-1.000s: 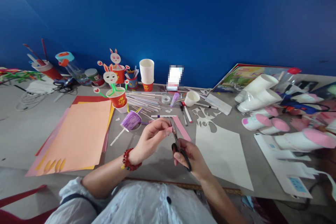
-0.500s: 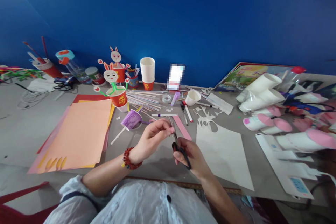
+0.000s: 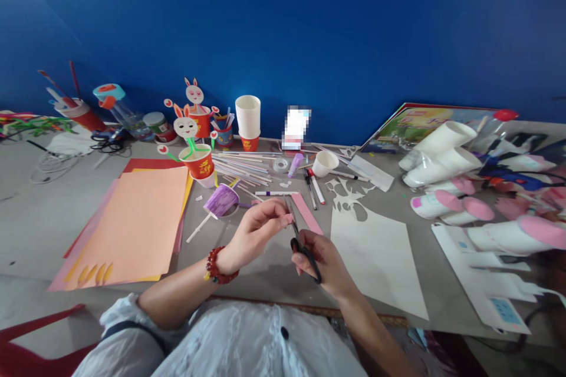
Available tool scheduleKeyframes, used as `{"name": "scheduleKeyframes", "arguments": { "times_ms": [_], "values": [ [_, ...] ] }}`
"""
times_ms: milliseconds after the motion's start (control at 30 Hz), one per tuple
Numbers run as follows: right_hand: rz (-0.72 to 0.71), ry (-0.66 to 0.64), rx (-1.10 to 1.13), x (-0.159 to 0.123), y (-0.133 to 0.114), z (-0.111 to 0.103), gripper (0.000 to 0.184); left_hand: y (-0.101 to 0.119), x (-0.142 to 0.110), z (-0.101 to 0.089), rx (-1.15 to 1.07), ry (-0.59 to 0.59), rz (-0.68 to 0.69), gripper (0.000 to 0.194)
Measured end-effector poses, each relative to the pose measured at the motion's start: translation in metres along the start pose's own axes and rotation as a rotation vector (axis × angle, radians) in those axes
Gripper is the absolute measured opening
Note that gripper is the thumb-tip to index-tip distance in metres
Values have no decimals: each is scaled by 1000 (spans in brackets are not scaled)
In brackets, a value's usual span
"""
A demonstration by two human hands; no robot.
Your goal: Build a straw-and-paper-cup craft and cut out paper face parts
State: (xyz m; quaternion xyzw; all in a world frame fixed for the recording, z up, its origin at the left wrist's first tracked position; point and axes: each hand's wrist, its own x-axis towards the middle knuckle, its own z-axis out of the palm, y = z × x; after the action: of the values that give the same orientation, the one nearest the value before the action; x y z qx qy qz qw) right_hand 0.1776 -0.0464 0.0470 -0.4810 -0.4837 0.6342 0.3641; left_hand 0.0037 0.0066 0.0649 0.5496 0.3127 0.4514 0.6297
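Observation:
My left hand (image 3: pixel 260 231) pinches a small piece of pink paper (image 3: pixel 288 218) between thumb and fingertips. Black-handled scissors (image 3: pixel 311 261) are gripped in my right hand (image 3: pixel 325 262), their blades pointing away from me and touching the pink piece or lying right beside it. Just beyond the blades lies a pink paper strip (image 3: pixel 307 214) on the table. To the left of my hands, a cup coloured purple (image 3: pixel 222 200) rests on its side with a white straw attached. Most of the small pink piece is hidden by my fingers.
Coloured paper sheets (image 3: pixel 128 224) lie at left, a cut white sheet (image 3: pixel 375 265) at right. Behind are paper straws (image 3: pixel 247 169), pens (image 3: pixel 316 187), a white cup (image 3: pixel 325 163), stacked cups (image 3: pixel 248 118) and a rabbit-faced cup (image 3: pixel 198 162). A power strip (image 3: pixel 480 283) stands far right.
Both hands keep nearly the same place and hold. The scissor blades look slightly closer together; otherwise the view has only shifted a little.

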Motion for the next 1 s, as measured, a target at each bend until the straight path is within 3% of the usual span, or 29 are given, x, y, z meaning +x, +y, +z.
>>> {"name": "scheduleKeyframes", "arguments": {
  "times_ms": [633, 1000],
  "values": [
    [6, 7, -29, -2, 4, -4, 41, 10, 2, -5, 64, -66, -17, 28],
    [12, -29, -85, -4, 2, -12, 44, 27, 9, -14, 94, -218, -84, 26]
  ]
}}
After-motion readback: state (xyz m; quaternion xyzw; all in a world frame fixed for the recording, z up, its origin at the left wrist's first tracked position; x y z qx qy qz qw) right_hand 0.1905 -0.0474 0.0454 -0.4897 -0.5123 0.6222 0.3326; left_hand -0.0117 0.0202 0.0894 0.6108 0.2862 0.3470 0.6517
